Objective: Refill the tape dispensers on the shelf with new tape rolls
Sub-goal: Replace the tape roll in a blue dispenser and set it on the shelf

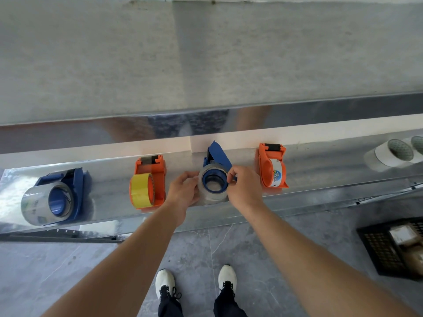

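Several tape dispensers stand in a row on the shiny metal shelf [109, 202]. The middle blue dispenser [217, 156] carries a clear tape roll [211, 195] on its blue hub. My left hand [184, 191] grips the roll's left side. My right hand [243, 186] pinches the roll's right edge at the hub. To the left stands an orange dispenser with yellow tape [147, 183], and further left a blue dispenser with clear tape [53, 201]. To the right stands an orange dispenser with printed white tape [272, 165].
White tape rolls [389, 155] lie at the shelf's far right. A black crate [396, 248] with boxes sits on the grey tiled floor at lower right. My feet in white shoes stand below the shelf edge. A wall rises behind the shelf.
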The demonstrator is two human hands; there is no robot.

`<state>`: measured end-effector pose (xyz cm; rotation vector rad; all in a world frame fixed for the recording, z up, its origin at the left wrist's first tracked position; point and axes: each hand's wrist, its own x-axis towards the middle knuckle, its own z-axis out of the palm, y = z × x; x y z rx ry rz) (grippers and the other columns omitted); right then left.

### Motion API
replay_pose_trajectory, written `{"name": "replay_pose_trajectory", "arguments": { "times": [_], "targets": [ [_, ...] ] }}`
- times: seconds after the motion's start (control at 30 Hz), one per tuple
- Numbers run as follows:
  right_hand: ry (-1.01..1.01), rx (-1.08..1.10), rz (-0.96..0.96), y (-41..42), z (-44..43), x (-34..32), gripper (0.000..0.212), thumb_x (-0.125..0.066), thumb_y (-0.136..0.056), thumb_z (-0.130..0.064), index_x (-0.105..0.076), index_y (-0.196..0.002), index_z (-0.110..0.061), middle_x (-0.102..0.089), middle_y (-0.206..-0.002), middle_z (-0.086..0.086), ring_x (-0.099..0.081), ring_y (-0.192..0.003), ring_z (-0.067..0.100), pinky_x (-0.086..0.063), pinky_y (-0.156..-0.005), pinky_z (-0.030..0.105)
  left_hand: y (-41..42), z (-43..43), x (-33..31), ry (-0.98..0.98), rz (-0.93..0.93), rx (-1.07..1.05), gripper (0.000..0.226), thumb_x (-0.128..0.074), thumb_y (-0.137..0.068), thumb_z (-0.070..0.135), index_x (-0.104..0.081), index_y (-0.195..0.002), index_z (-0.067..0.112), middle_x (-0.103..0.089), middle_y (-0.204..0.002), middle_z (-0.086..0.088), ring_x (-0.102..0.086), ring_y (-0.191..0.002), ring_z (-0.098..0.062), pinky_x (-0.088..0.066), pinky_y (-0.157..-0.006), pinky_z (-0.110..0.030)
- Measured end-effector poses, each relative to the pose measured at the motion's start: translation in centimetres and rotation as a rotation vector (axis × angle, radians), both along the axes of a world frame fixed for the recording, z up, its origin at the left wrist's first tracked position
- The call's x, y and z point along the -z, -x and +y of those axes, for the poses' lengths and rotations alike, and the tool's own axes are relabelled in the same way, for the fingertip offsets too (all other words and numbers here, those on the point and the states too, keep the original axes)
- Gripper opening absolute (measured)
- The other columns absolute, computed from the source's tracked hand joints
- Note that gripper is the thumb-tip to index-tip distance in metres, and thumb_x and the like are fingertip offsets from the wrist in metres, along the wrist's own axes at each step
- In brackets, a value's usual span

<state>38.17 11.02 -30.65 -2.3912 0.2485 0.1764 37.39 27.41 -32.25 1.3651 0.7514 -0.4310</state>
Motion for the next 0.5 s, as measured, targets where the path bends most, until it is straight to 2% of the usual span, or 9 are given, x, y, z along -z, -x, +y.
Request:
{"name": "replay_pose_trajectory", "arguments": {
  "times": [0.17,0.27,0.37,0.43,0.5],
  "targets": [
    [0.034,0.009,-0.006,0.0,0.2,-0.5,0.031,-0.066,-0.083,0.012,-0.058,-0.075,-0.017,-0.060,-0.080,-0.002,-0.054,-0.071,0.013,-0.038,-0.056,0.019,0.2,0.4,0.2,0.106,0.006,-0.040,0.007,-0.060,-0.107,0.015,-0.062,-0.113,0.011,-0.078,-0.114,-0.019,-0.076,-0.108,-0.035,-0.060,-0.099,-0.052],
    [0.030,0.028,-0.006,-0.1,0.1,-0.4,0.040,-0.063,-0.083,0.013,-0.049,-0.067,-0.021,-0.055,-0.071,-0.003,-0.049,-0.066,0.013,-0.036,-0.054,0.021,0.3,0.6,-0.1,0.232,0.011,-0.081,0.010,-0.068,-0.101,0.015,-0.062,-0.108,0.010,-0.078,-0.111,-0.017,-0.076,-0.106,-0.034,-0.060,-0.100,-0.053],
    [0.016,0.009,0.010,0.1,0.2,0.1,0.042,-0.065,-0.088,0.007,-0.047,-0.067,-0.024,-0.057,-0.073,-0.002,-0.051,-0.067,0.013,-0.043,-0.058,0.019,-0.1,0.6,-0.9,0.307,0.019,-0.033,0.026,-0.070,-0.100,0.024,-0.070,-0.115,0.002,-0.079,-0.113,-0.016,-0.076,-0.105,-0.033,-0.061,-0.093,-0.053],
    [-0.003,-0.009,0.041,0.3,0.4,0.7,0.039,-0.065,-0.088,0.006,-0.050,-0.066,-0.022,-0.063,-0.078,0.000,-0.056,-0.072,0.014,-0.046,-0.059,0.019,-0.4,0.3,-1.4,0.313,0.028,0.012,0.042,-0.074,-0.096,0.031,-0.069,-0.124,-0.001,-0.078,-0.117,-0.019,-0.076,-0.107,-0.037,-0.060,-0.095,-0.057],
    [-0.041,-0.025,0.083,0.5,0.6,1.4,0.035,-0.063,-0.086,0.009,-0.053,-0.067,-0.019,-0.068,-0.083,0.002,-0.064,-0.081,0.020,-0.057,-0.067,0.029,-0.8,0.1,-1.7,0.273,0.035,0.019,0.046,-0.080,-0.091,0.031,-0.070,-0.121,-0.002,-0.080,-0.110,-0.019,-0.078,-0.100,-0.034,-0.061,-0.094,-0.056]
  ]
}}
